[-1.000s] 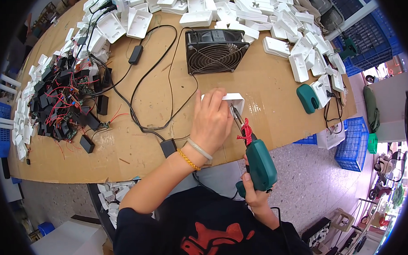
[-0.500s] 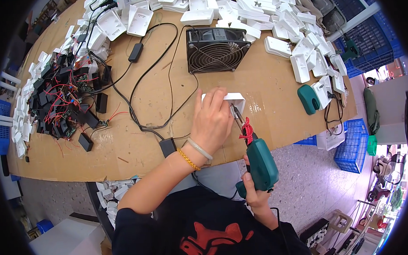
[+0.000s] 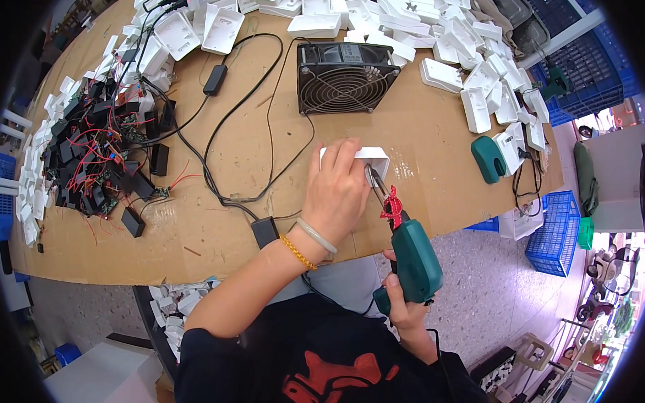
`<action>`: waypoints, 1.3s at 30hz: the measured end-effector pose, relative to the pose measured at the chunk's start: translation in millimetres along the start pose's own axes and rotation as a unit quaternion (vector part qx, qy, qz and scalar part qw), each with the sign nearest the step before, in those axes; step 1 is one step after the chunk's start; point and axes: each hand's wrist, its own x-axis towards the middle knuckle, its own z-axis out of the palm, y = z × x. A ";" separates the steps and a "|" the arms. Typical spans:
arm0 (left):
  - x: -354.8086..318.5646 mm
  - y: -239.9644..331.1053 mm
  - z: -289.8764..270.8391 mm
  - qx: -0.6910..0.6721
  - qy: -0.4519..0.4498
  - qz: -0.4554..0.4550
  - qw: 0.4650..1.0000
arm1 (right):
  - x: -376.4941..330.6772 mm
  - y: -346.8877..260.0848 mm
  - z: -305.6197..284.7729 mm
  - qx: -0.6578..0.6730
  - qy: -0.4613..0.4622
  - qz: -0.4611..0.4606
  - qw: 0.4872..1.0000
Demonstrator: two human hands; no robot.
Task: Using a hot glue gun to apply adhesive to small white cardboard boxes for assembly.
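My left hand (image 3: pixel 338 192) lies over a white plastic housing (image 3: pixel 371 158) on the brown table (image 3: pixel 231 226) and holds it down. My right hand (image 3: pixel 404 313) grips a green electric screwdriver (image 3: pixel 414 259) by its handle. The tool's metal bit (image 3: pixel 374 181) points up and left into the housing, right beside my left fingers. A red coil wraps the tool near the bit. Bracelets ring my left wrist.
A black square fan (image 3: pixel 344 76) stands behind the housing. White housings (image 3: pixel 466 54) are heaped at the back and right. Black modules with red wires (image 3: pixel 94 170) pile up on the left. Black cables and an adapter (image 3: pixel 265 232) cross the middle. A second green tool (image 3: pixel 487 159) lies right.
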 end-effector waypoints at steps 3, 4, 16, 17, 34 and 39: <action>-1.3 0.0 -0.9 -0.003 0.001 -0.003 1.000 | -0.6 0.3 1.2 0.011 0.004 0.004 1.000; -1.0 0.3 -1.0 -0.002 0.000 -0.004 1.000 | -0.2 0.5 0.9 0.012 0.002 0.007 1.000; -1.6 0.5 -1.2 -0.003 -0.009 -0.012 1.000 | 2.7 -11.6 4.1 0.087 0.053 0.066 0.993; -1.9 0.7 -0.4 0.002 -0.005 -0.013 1.000 | 2.4 -11.2 3.8 0.091 0.053 0.068 0.992; -2.7 1.5 -0.2 0.002 -0.026 -0.026 0.999 | 2.8 -10.6 1.0 0.091 0.046 0.080 0.992; -2.3 1.5 0.4 0.004 -0.028 -0.027 0.999 | -0.6 -4.3 -2.5 0.060 0.027 0.078 0.995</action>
